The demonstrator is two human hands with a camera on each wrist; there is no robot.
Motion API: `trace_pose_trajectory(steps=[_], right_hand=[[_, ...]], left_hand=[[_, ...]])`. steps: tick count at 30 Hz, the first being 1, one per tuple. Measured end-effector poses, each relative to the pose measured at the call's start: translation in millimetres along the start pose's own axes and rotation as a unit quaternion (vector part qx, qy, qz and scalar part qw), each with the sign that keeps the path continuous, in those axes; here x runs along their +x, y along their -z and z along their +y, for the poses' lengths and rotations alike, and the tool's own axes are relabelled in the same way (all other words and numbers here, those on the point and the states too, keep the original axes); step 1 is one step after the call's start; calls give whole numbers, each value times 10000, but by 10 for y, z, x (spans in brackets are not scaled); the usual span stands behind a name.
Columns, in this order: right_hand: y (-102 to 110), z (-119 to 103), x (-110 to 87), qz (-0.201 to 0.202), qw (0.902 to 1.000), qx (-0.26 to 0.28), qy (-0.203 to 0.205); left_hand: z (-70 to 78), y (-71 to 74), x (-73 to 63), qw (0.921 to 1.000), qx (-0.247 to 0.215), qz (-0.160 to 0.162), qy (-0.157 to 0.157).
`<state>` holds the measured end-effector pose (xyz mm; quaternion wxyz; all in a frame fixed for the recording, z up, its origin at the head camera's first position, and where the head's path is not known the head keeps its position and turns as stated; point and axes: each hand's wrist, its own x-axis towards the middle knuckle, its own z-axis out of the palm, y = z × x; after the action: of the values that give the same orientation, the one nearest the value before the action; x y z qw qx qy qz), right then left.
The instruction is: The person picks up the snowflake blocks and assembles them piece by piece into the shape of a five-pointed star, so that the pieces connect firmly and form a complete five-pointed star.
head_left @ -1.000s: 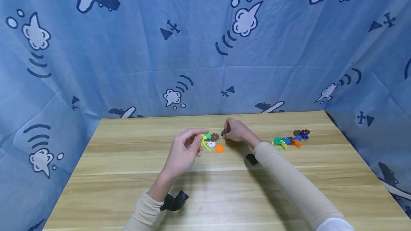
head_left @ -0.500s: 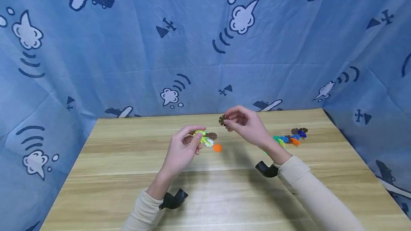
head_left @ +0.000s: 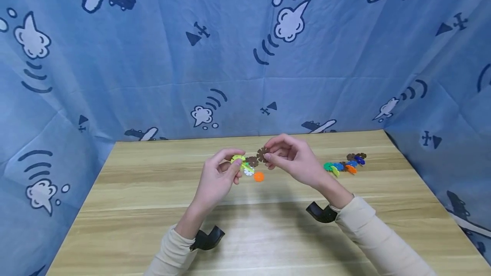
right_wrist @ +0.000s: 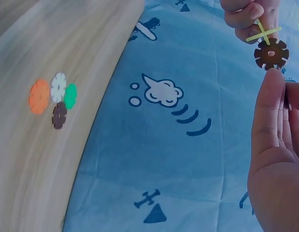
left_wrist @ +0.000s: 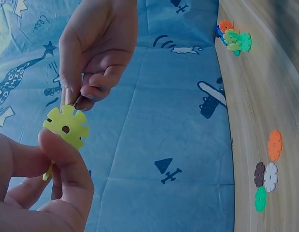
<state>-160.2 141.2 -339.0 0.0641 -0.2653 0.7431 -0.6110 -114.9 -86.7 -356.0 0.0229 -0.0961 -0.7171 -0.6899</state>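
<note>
My left hand (head_left: pixel 218 176) pinches two yellow-green notched discs (left_wrist: pixel 67 126) between thumb and fingertips. They cross at an angle, as the right wrist view shows edge-on (right_wrist: pixel 263 34). Thumb and fingers of my right hand (head_left: pixel 293 161) pinch a brown notched disc (head_left: pixel 262 154). In the head view a small gap shows between this disc and the yellow-green ones; in the right wrist view they overlap, so contact is unclear. Below the hands, an orange disc (head_left: pixel 258 176), a white disc (head_left: pixel 249 171), a green disc (right_wrist: pixel 70 95) and another brown disc (right_wrist: pixel 59 115) lie on the table.
To the right on the wooden table (head_left: pixel 161 208) lies a cluster of several coloured discs (head_left: pixel 345 166), in green, blue, orange and brown. A blue curtain (head_left: pixel 172 54) printed with planes and clouds hangs behind the table and along its sides.
My right hand has lifted the brown disc off the table and brought it toward the left hand, dipping slightly at the end. The left hand has turned the yellow-green discs a little and stays nearly in place.
</note>
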Motion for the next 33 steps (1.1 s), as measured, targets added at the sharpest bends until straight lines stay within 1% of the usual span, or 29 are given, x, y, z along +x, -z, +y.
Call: trace_pose_trajectory(steps=[5,11,17,23,28,33], right_hand=[[-8,17,-12,27,10000,14,-11],[-26,-3,-42,69,9995,281,-162],[-38,-13,-64,71,9991,397,-125],[-70,-23,-77,124,9983,529,-215],[-113,-38,-77,265,9973,656,-191],[-167,-17,-70,430,9964,736,10]], left_hand=[[-6,-9,-6,9999,-96,-92,25],[-6,-15,-19,9999,-103,-27,53],[-15,-24,-34,9999,-125,-70,-22],[-6,-37,-41,9999,-96,-60,-28],[10,-52,-38,9999,-32,102,-37],[0,-109,-40,9992,-127,370,4]])
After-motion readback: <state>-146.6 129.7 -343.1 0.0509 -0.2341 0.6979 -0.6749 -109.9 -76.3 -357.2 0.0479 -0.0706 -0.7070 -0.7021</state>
